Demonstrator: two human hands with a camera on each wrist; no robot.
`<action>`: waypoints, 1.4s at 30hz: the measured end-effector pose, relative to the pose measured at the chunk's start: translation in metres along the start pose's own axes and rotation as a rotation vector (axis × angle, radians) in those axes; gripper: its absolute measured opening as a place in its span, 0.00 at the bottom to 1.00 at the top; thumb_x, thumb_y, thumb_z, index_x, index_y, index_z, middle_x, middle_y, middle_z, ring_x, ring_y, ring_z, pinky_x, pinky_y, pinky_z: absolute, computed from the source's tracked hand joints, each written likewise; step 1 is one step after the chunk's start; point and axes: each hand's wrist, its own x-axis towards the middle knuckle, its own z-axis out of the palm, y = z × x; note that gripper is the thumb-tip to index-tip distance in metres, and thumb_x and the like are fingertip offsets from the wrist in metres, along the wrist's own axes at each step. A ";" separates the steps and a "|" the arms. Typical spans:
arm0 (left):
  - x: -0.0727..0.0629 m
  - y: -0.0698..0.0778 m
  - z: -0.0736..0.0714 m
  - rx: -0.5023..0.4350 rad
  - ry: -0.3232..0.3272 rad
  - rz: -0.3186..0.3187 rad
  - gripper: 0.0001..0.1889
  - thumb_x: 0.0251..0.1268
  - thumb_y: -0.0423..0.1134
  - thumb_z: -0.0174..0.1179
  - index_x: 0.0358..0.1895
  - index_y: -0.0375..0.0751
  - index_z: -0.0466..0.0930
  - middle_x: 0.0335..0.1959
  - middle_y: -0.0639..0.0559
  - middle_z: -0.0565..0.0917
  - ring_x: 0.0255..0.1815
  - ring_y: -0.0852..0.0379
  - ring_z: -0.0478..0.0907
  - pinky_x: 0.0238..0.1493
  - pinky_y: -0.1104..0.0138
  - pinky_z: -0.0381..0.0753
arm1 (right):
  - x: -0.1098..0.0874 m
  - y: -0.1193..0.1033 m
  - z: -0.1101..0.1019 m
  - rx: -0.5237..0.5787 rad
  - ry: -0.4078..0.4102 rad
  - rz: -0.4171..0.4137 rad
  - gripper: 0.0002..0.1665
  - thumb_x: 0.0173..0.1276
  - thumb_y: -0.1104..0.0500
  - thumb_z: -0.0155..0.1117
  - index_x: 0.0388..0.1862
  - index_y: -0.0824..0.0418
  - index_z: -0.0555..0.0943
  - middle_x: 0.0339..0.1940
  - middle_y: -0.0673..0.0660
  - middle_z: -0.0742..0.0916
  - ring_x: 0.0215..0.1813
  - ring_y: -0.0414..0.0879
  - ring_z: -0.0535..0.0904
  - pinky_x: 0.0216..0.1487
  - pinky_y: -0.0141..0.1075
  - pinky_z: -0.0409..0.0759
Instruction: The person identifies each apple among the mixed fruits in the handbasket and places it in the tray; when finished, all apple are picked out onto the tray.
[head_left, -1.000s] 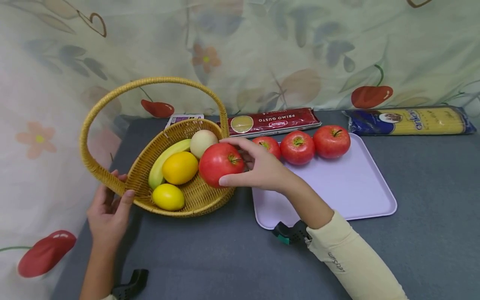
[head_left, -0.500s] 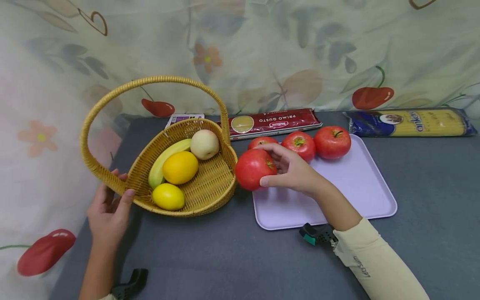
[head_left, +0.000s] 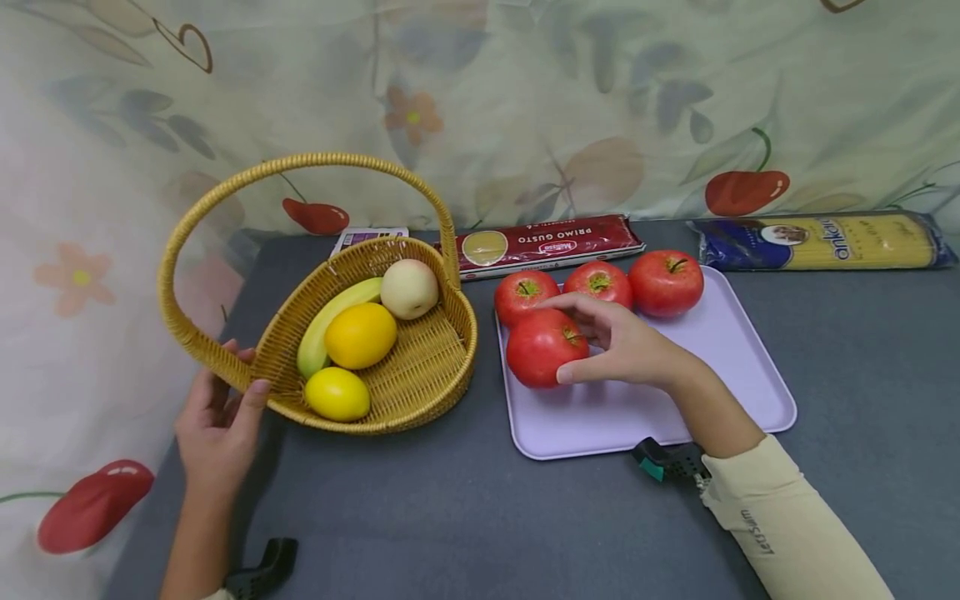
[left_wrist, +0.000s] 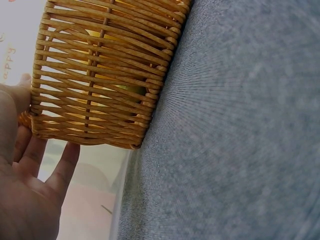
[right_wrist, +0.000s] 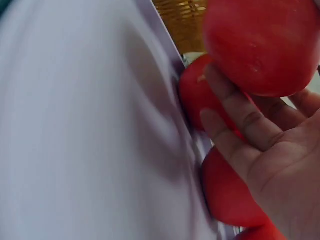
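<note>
My right hand (head_left: 626,346) holds a red apple (head_left: 546,348) between thumb and fingers over the left part of a lilac tray (head_left: 705,379). In the right wrist view this apple (right_wrist: 262,45) is raised off the tray. Three more red apples (head_left: 666,283) sit in a row along the tray's back edge. At the left, my left hand (head_left: 219,421) pinches the rim of a wicker basket (head_left: 420,367) near the foot of its tall handle. Inside the basket lie a banana (head_left: 330,321), an orange-yellow fruit (head_left: 362,335), a lemon (head_left: 337,394) and a pale round fruit (head_left: 409,289).
Behind the basket and tray lies a red spaghetti packet (head_left: 551,243). A yellow and blue pasta packet (head_left: 825,242) is at the back right. A patterned cloth (head_left: 510,108) hangs behind the grey table (head_left: 450,517).
My right hand has carried the red apple from over the basket rightward to over the tray. The left hand and the basket have stayed in place.
</note>
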 end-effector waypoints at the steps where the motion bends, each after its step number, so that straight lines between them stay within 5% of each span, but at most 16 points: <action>1: 0.000 -0.001 0.000 -0.001 0.002 0.002 0.30 0.62 0.18 0.62 0.69 0.33 0.72 0.56 0.37 0.81 0.57 0.54 0.80 0.53 0.75 0.78 | -0.002 0.002 -0.002 -0.007 0.001 0.005 0.40 0.56 0.62 0.77 0.68 0.57 0.72 0.61 0.57 0.79 0.62 0.54 0.74 0.58 0.45 0.80; 5: 0.000 0.001 -0.001 -0.010 0.011 0.016 0.29 0.62 0.17 0.61 0.68 0.30 0.72 0.56 0.37 0.82 0.57 0.56 0.80 0.53 0.76 0.78 | -0.006 0.008 -0.007 -0.045 0.003 0.038 0.40 0.56 0.60 0.78 0.68 0.57 0.73 0.61 0.57 0.78 0.63 0.55 0.73 0.57 0.46 0.81; 12: 0.002 0.024 0.002 -0.034 0.008 0.050 0.27 0.63 0.18 0.60 0.67 0.28 0.72 0.55 0.38 0.82 0.55 0.58 0.80 0.52 0.76 0.78 | -0.010 0.009 -0.009 -0.153 -0.001 0.069 0.41 0.54 0.54 0.81 0.67 0.51 0.74 0.62 0.53 0.78 0.65 0.52 0.70 0.58 0.50 0.79; 20: 0.001 0.002 -0.002 -0.031 0.013 0.026 0.29 0.63 0.18 0.61 0.68 0.31 0.72 0.56 0.38 0.82 0.57 0.56 0.80 0.52 0.76 0.78 | -0.005 0.002 0.002 -0.325 0.063 0.124 0.44 0.52 0.45 0.82 0.67 0.52 0.75 0.60 0.53 0.79 0.64 0.51 0.71 0.56 0.52 0.81; 31: 0.003 0.004 -0.002 0.004 -0.013 -0.010 0.29 0.65 0.20 0.61 0.69 0.36 0.72 0.57 0.37 0.81 0.58 0.53 0.80 0.53 0.75 0.78 | -0.011 -0.023 0.016 -0.567 0.119 0.144 0.52 0.48 0.38 0.82 0.69 0.59 0.74 0.60 0.55 0.81 0.60 0.51 0.76 0.57 0.54 0.80; 42: 0.004 0.001 -0.001 0.014 -0.017 -0.027 0.30 0.65 0.20 0.61 0.70 0.39 0.72 0.58 0.38 0.81 0.58 0.53 0.79 0.53 0.74 0.78 | -0.012 -0.029 0.026 -0.523 0.160 0.064 0.40 0.49 0.45 0.84 0.58 0.57 0.77 0.51 0.51 0.83 0.50 0.47 0.78 0.51 0.47 0.82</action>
